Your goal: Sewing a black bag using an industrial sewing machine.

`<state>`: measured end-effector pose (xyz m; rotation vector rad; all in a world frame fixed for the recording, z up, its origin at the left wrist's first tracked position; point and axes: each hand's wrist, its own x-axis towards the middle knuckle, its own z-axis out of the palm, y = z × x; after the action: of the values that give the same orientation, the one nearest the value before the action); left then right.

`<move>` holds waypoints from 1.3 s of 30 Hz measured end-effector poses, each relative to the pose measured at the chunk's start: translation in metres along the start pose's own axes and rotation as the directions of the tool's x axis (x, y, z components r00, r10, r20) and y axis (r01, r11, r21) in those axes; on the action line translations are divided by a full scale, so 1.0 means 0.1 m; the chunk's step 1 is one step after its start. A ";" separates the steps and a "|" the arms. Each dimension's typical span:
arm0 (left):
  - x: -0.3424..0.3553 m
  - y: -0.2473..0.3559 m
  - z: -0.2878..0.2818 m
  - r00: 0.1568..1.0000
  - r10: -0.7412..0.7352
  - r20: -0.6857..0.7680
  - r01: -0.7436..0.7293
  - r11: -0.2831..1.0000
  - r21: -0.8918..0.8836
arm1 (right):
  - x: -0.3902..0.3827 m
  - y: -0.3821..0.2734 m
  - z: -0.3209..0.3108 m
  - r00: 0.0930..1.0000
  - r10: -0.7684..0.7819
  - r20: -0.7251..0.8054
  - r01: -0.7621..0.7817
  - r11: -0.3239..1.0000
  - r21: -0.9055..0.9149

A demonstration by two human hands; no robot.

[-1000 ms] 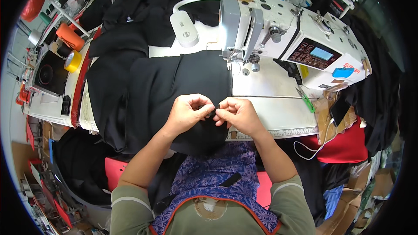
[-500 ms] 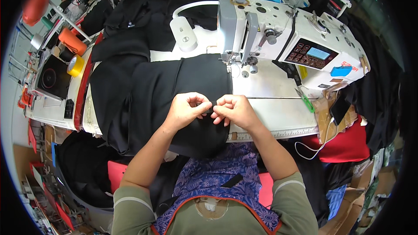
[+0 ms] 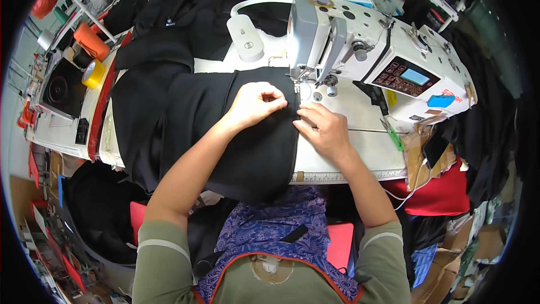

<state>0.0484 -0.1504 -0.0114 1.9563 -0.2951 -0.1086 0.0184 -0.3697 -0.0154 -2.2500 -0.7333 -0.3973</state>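
A wide piece of black fabric [image 3: 253,157] lies over the sewing table, its right edge running toward me from the needle area of a white sewing machine [image 3: 360,45]. Above that fabric, close to the edge, my left hand [image 3: 256,104] is closed with thumb and forefinger together; whatever is between the tips is too small to make out. My right hand [image 3: 329,132] is palm down at the fabric's right edge, partly over the white tabletop. Its fingers are stretched and slightly apart, tips touching the edge just short of the presser foot [image 3: 301,81].
Beyond the machine's lamp [image 3: 246,38] lie heaps of black cloth [image 3: 219,0]. Green-handled snips [image 3: 395,138] and a dark phone [image 3: 436,145] with a white cable are to the right. Yellow tape [image 3: 93,74] and an orange cone [image 3: 91,42] stand on the left.
Both hands have moved away from me, up along the fabric edge toward the needle. They were pinching close together; now the right hand's fingers are spread at the edge.
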 end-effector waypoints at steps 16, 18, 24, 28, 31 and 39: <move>0.19 -0.01 -0.12 0.992 -0.126 0.025 0.127 0.989 -0.071 | 0.04 0.15 0.12 0.950 -0.282 0.135 0.300 0.942 -0.148; 0.28 0.00 -0.05 0.982 -0.188 0.037 0.187 0.982 0.013 | 0.04 0.14 0.11 0.948 -0.289 0.130 0.307 0.940 -0.149; 0.36 -0.06 0.00 0.968 -0.249 -0.032 0.251 0.961 0.121 | 0.12 0.12 0.02 0.976 -0.177 0.127 0.186 0.981 -0.062; 0.38 -0.05 0.02 0.973 -0.228 -0.044 0.231 0.968 0.097 | 0.22 0.28 -0.03 0.990 -0.101 0.094 0.107 0.992 -0.069; 0.41 -0.02 0.01 0.949 -0.313 -0.028 0.314 0.947 0.074 | 0.26 0.36 0.01 0.991 -0.087 0.102 0.095 0.992 -0.084; 0.44 -0.08 -0.01 0.946 -0.322 0.027 0.323 0.947 -0.002 | 0.25 0.42 0.11 0.992 -0.114 0.053 0.117 0.991 -0.066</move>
<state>0.0922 -0.1577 -0.0153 1.9841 0.0121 -0.3478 0.0641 -0.3761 -0.0338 -2.2956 -0.8915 -0.4296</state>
